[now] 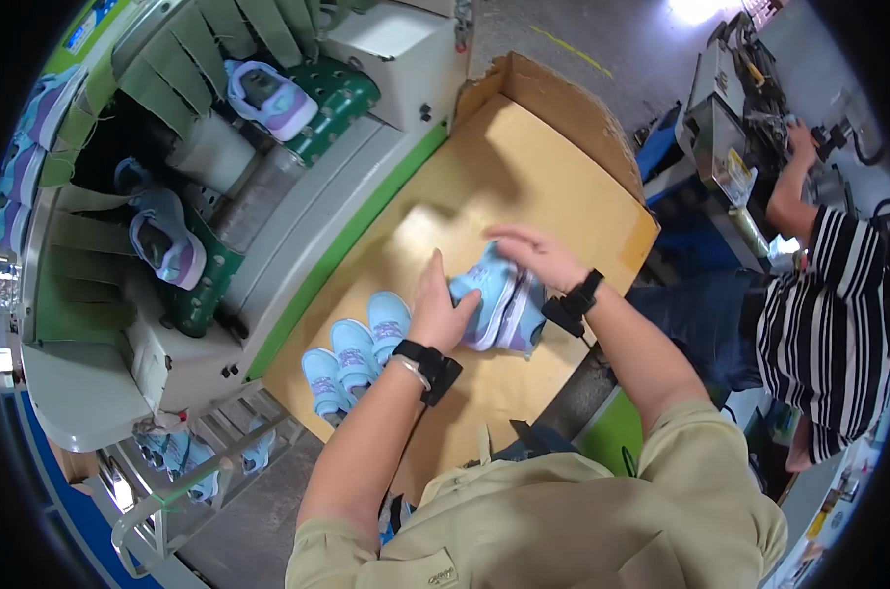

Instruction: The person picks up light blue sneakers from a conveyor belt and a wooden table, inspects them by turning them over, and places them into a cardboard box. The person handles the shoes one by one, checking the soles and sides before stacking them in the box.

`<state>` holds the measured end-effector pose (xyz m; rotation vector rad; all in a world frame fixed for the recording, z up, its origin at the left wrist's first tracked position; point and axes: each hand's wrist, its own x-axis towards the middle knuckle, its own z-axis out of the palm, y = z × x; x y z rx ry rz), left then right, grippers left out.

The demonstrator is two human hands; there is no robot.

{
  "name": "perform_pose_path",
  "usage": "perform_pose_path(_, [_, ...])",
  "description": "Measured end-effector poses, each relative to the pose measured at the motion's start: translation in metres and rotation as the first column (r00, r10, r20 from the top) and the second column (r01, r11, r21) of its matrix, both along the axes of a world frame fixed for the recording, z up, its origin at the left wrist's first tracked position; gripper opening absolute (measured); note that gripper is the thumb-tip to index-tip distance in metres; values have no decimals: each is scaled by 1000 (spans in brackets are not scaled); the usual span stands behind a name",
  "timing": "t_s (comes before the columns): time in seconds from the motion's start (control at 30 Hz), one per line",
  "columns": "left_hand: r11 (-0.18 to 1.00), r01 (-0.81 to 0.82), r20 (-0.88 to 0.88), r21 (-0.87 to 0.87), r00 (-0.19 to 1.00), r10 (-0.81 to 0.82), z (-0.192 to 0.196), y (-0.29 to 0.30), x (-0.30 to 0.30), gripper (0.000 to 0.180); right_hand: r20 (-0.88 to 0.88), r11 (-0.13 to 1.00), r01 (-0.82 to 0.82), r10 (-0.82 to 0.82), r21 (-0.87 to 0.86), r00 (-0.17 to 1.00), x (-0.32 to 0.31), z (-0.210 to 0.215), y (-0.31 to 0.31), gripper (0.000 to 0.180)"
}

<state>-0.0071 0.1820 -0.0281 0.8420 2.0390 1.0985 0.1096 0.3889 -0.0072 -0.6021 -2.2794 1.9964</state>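
A pair of light-blue sneakers [486, 302] with white and purple soles sits close together at the middle of the tan table. My left hand [443, 306] is at their left side, thumb against the blue upper and fingers spread upward. Across the far end of the pair lies my right hand [538, 257], its fingers stretched out and its palm turned toward the shoes; its thumb is hidden. To the left of my left wrist, several more light-blue sneakers [352, 348] stand in a row on the tabletop.
At the left, a machine [317, 211] with hanging strips carries sneakers [170, 240] on a green perforated belt. A cardboard edge [563, 113] borders the table's far side. A metal rack [160, 510] stands lower left. A person in a striped shirt [823, 334] works at the right.
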Motion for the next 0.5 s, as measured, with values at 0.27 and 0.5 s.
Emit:
perform_pose_path(0.27, [1000,2,44,8,999,-2,-15,-34,71,101,276,873,356,-452,335,848,129,-98,-48,78])
perform_pose_path(0.5, [956,90,-108,-279,986,-124,20,-89,114,99,253,933,360,-354,26,900,114,-25,-106,68])
